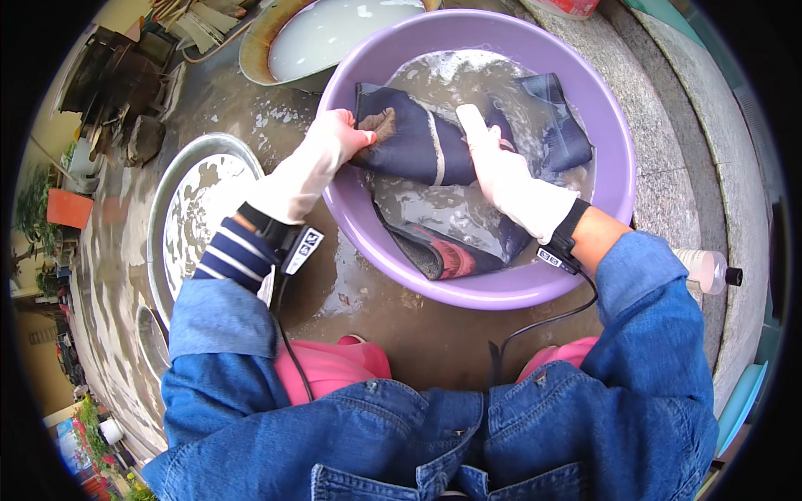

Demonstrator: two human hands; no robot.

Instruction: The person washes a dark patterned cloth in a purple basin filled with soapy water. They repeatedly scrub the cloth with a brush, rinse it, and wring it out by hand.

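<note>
A purple plastic basin [611, 144] of murky, sudsy water stands before me. In it lies a soaked dark blue mat [410, 147], partly folded and partly under water, with a pale stripe and a brownish underside showing. My left hand [341, 134] grips the mat's left edge at the basin's rim, thumb on top. Above the mat's middle, my right hand [498, 160] is closed around a white-handled tool [470, 119], perhaps a scrubbing brush; its working side is hidden. A reddish patterned corner [448, 257] shows near the basin's front wall. Both hands wear pale, wet coverings.
Left of the basin sits a round metal basin [156, 250] holding water. A larger rusty-rimmed pan [257, 53] of cloudy water is behind. A clear bottle with a black cap [711, 272] lies by the stone step [670, 181] at right. The concrete floor [341, 282] is wet.
</note>
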